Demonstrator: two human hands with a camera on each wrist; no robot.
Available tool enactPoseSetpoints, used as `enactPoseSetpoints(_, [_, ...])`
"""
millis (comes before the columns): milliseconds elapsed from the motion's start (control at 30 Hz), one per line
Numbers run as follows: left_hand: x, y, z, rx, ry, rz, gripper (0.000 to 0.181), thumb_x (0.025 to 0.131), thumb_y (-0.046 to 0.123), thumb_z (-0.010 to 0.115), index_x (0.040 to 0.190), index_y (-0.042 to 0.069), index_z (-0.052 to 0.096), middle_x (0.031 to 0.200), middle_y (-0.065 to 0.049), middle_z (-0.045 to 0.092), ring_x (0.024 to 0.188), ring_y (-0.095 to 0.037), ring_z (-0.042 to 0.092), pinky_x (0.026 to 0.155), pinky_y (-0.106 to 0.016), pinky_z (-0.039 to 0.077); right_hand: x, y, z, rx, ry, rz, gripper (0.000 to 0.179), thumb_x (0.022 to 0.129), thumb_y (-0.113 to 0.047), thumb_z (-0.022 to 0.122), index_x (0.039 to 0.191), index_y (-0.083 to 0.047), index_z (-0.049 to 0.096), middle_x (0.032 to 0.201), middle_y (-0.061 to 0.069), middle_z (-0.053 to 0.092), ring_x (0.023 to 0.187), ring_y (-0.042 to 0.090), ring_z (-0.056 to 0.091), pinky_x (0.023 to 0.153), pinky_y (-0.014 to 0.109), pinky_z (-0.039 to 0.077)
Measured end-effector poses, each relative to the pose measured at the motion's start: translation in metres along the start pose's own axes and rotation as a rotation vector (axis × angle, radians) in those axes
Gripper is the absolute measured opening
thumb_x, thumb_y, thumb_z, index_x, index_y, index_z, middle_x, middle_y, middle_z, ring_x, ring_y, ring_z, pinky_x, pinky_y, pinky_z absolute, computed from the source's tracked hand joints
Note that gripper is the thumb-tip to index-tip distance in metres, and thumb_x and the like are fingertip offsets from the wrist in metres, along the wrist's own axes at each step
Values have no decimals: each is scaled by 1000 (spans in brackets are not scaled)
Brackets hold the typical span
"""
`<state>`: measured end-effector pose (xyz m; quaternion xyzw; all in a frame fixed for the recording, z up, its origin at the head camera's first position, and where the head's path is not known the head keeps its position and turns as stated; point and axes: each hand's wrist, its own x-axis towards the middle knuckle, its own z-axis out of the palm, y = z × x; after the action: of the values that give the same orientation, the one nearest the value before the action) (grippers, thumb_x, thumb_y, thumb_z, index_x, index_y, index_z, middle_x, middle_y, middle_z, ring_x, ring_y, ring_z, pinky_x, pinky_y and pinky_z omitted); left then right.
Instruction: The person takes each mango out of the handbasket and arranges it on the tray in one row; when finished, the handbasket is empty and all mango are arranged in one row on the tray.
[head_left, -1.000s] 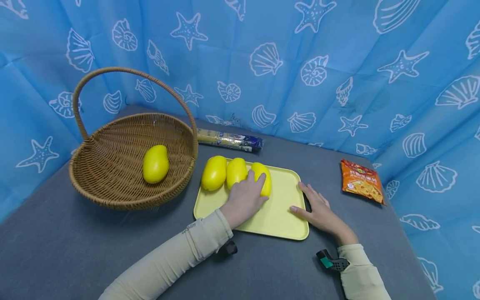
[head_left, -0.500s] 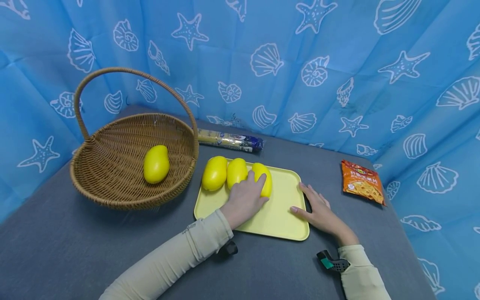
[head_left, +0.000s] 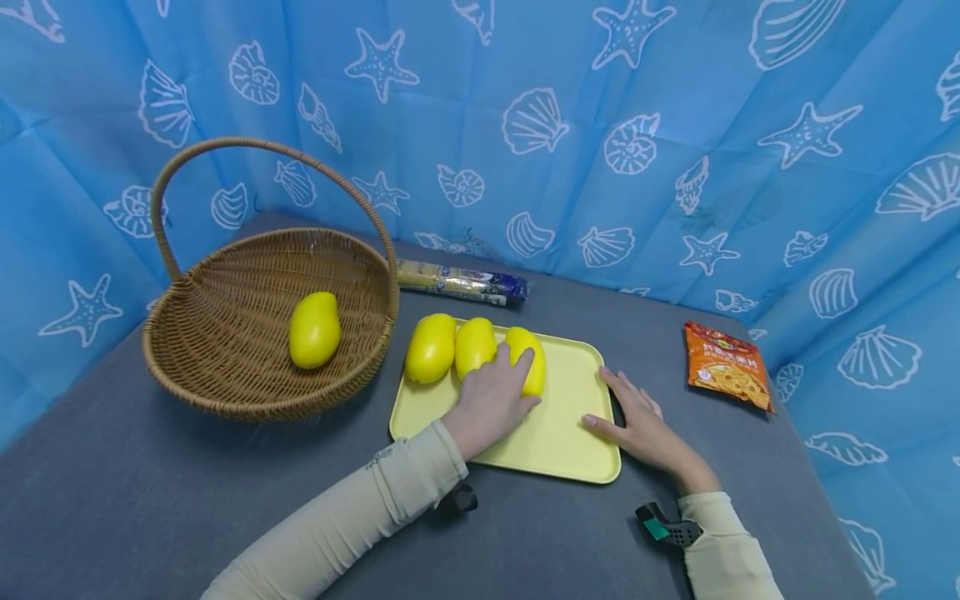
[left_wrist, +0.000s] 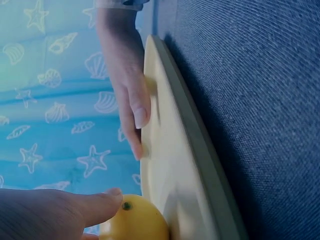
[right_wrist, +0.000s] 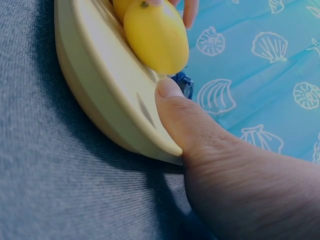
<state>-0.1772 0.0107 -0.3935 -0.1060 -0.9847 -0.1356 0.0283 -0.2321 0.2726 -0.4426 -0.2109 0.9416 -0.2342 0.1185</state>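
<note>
My left hand (head_left: 491, 404) holds a yellow mango (head_left: 536, 371), with its thumb at the stem end in the left wrist view. That mango is the rightmost of three on a pale yellow tray (head_left: 566, 417); two others, a middle mango (head_left: 474, 342) and a left mango (head_left: 430, 348), lie in a row beside it. At the tray's right side rests my right hand (head_left: 648, 429), fingers fairly straight along the rim and thumb (right_wrist: 175, 107) reaching over the tray. Another mango (head_left: 314, 330) lies inside a wicker basket (head_left: 225, 333) with a tall handle.
Behind the tray lies a long packet (head_left: 461, 282) with a dark blue end, partly hidden by the basket. An orange snack bag (head_left: 726, 367) lies at the right. A blue shell-patterned curtain (head_left: 540, 167) borders the grey table (head_left: 135, 517).
Both hands and the mangoes keep their places on the tray. The whole head view has shifted very slightly right and down.
</note>
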Motion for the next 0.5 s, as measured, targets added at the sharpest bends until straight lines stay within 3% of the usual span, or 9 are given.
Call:
enactPoseSetpoints(133, [-1, 3, -5, -29, -13, 0, 67, 90, 48, 61, 145, 18, 38, 132, -17, 46, 66, -17, 53, 52, -26, 46, -1, 1, -1, -4, 9, 2, 90, 88, -55, 59, 155, -16, 13, 159, 16, 14, 145, 41, 6, 108, 67, 2])
enactPoseSetpoints(233, [-6, 7, -18, -80, -49, 18, 67, 90, 51, 59, 146, 20, 37, 135, -16, 43, 64, -16, 53, 51, -24, 45, -2, 1, 0, -12, 28, -9, 89, 88, -54, 59, 154, -14, 15, 158, 18, 16, 144, 42, 7, 107, 67, 3])
enactPoseSetpoints(400, [-32, 9, -65, -238, -120, 74, 66, 92, 54, 55, 148, 27, 35, 142, -13, 39, 55, -14, 52, 48, -23, 43, -3, 1, 3, -30, 47, -31, 86, 89, -52, 59, 154, -12, 18, 158, 18, 19, 144, 42, 10, 108, 66, 4])
enactPoseSetpoints(500, [-48, 0, -94, -260, -102, 98, 64, 91, 55, 54, 147, 28, 37, 141, -10, 40, 58, -11, 52, 51, -23, 43, -4, 1, 0, -23, 47, -34, 87, 89, -52, 60, 154, -13, 18, 158, 18, 18, 144, 42, 9, 108, 66, 4])
